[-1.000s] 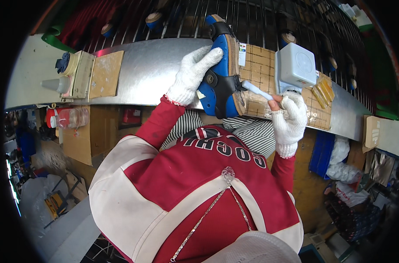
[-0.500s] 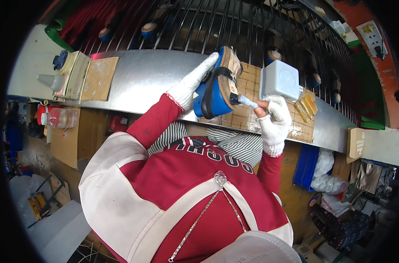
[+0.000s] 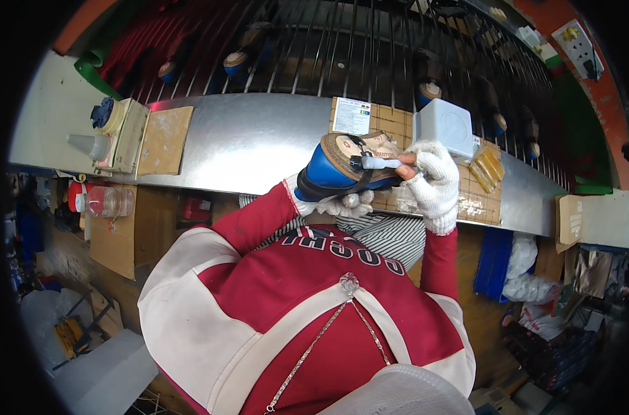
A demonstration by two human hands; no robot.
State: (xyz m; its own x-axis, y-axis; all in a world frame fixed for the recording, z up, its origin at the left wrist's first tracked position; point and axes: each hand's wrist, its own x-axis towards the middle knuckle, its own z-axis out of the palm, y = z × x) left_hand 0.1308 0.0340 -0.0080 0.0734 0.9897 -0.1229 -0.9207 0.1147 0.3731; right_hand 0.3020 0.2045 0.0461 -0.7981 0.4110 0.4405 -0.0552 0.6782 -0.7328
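Note:
A shoe upper on a blue last [image 3: 320, 170] lies tilted over the bench's near edge. Its tan underside faces up, and a black strap crosses it. In a white knitted glove, my left hand [image 3: 348, 205] is closed under the shoe and supports it from below; the shoe hides part of the hand. My right hand [image 3: 435, 185], in a glove with bare fingertips, pinches a small brush with a pale handle [image 3: 381, 163]. The brush's dark tip touches the underside near the strap.
Beside my right hand, a white box-shaped container [image 3: 442, 128] stands on a gridded board [image 3: 482, 205] near amber blocks [image 3: 486, 168]. A printed card [image 3: 351, 116] lies behind the shoe. Metal rods [image 3: 307, 48] carrying more shoes run along the far side. A cone-nozzled bottle [image 3: 90, 144] is at left.
The shoe has come nearer and turned from upright to lying over. My left hand has moved from its side to beneath it. The printed card has come into sight.

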